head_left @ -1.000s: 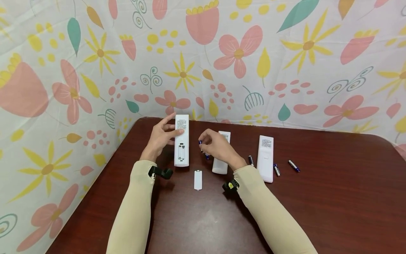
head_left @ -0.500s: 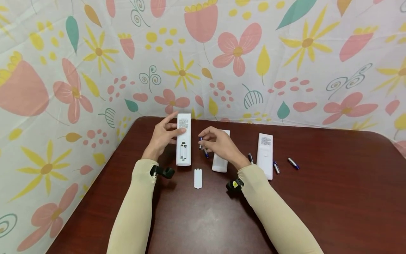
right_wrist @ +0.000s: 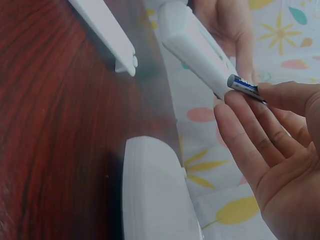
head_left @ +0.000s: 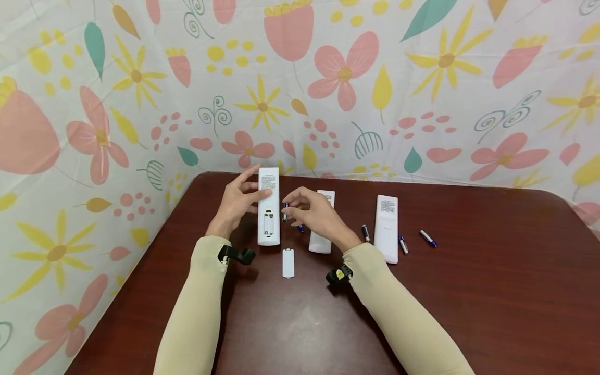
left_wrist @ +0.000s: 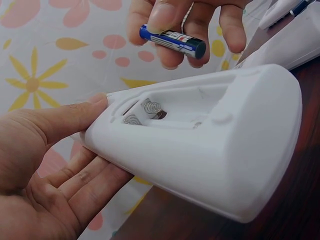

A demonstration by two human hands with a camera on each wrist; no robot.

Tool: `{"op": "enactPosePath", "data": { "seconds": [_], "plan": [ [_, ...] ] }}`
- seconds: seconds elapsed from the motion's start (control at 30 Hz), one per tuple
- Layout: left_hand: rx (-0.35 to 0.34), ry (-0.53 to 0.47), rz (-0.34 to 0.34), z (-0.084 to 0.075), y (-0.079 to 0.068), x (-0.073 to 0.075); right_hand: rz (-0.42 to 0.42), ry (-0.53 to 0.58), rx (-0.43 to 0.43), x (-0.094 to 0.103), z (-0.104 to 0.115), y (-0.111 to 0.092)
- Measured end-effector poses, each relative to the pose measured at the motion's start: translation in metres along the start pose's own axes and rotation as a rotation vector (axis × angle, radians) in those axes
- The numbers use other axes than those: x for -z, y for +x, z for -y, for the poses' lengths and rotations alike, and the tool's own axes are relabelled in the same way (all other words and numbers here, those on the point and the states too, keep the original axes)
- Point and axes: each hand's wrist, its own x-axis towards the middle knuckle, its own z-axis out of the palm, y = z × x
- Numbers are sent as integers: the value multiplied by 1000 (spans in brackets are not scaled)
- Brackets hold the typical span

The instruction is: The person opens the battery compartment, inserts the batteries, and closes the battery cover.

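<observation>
My left hand grips a white remote control by its upper part, thumb across its back. The remote's battery compartment is uncovered, with metal springs at one end and no battery inside. Just right of it, my right hand pinches a blue and black battery between thumb and fingers. In the left wrist view this battery hangs close over the compartment. A white battery cover lies on the table below the remote. Another battery lies on the table, partly hidden by my right hand.
A second white remote lies under my right hand, partly covered by it. Farther right lies a third remote, with loose batteries on both sides. Behind the dark wood table hangs a flower-patterned cloth.
My right hand has moved left with the battery, nearer the held remote. My left hand keeps its grip on the remote. The head view has shifted slightly.
</observation>
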Motion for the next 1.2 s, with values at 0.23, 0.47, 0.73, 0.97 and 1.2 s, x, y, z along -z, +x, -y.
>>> {"op": "enactPosePath", "data": {
  "seconds": [0.23,0.47,0.73,0.97,1.2],
  "plan": [
    [7,1,5,-1,-1,-1,12,-12,24,-6,4,-2],
    [-5,-14,18,-1,-1,-2,-11,-22,35,-13,6,-3],
    [-4,-16,16,-2,-2,-3,-41,-7,47,-16,9,-5],
    [-11,-32,27,-1,-1,-4,-62,-26,59,-19,11,-6],
    [-8,-40,33,-2,-1,-4,-87,-148,82,-27,14,-8]
  ]
}}
